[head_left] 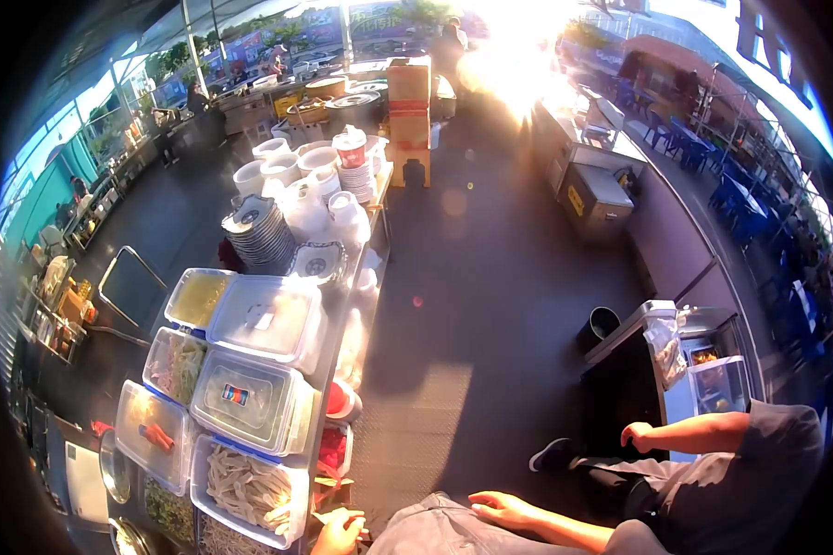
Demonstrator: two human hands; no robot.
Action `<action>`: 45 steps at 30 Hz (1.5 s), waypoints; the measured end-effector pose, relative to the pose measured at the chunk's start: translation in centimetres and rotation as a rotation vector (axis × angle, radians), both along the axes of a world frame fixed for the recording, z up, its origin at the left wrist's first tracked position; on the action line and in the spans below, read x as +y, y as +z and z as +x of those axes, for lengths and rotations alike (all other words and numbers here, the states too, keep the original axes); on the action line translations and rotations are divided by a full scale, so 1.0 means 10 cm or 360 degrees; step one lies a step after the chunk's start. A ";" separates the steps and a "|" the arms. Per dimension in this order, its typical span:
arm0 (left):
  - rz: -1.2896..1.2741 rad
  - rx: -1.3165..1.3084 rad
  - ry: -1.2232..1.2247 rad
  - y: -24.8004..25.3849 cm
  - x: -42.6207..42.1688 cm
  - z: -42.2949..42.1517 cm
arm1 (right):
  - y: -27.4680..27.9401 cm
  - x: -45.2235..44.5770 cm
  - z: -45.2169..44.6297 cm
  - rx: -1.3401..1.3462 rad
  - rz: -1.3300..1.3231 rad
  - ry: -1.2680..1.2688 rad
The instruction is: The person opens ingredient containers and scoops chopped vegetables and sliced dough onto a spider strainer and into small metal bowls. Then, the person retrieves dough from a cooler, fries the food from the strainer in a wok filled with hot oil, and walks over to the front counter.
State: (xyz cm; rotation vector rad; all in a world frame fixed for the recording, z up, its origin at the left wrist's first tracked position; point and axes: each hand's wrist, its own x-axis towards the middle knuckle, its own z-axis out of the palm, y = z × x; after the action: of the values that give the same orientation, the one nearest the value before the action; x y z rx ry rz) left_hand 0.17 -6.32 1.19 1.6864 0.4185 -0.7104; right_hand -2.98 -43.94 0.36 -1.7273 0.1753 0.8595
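At the bottom of the head view, my left hand (341, 532) is beside the near edge of the food table, its fingers bent; what they hold, if anything, is too small to make out. My right hand (502, 509) lies over my grey clothing (435, 529), fingers loosely extended and holding nothing. Nearest my left hand is an uncovered plastic tub of pale strips (296, 481). Behind it stand lidded tubs, one with a small label (250, 396), and a lidded tub with orange-red items (155, 439).
Stacked plates (259, 236) and white buckets (282, 166) stand farther along the table. At right sits a co-worker (759, 472) in dark grey, near a counter with a clear box (720, 384). A black bin (602, 326) and cardboard boxes (409, 120) stand on the floor.
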 end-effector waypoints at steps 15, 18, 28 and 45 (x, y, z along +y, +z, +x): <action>-0.0139 -0.0078 -0.0718 -1.09 -2.44 4.61 | -1.22 -2.40 2.49 0.0686 -0.0149 -0.1593; -0.0127 -0.0302 -0.0897 -0.50 -3.26 5.75 | -1.49 -2.95 2.29 0.0998 -0.0379 -0.1947; 0.0370 -0.0298 -0.1073 -0.64 -5.51 8.90 | -2.90 -4.72 3.85 0.0948 -0.0188 -0.1487; 0.0633 0.0806 -0.0750 -2.30 -6.62 12.75 | -1.67 -9.03 11.91 0.0441 -0.0236 -0.2016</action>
State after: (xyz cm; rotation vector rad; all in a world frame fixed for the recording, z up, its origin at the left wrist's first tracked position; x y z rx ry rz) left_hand 127.65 -72.50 -21.83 1.9964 0.5454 -1.4964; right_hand 116.09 -134.26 -16.37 -1.2303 1.3660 0.1069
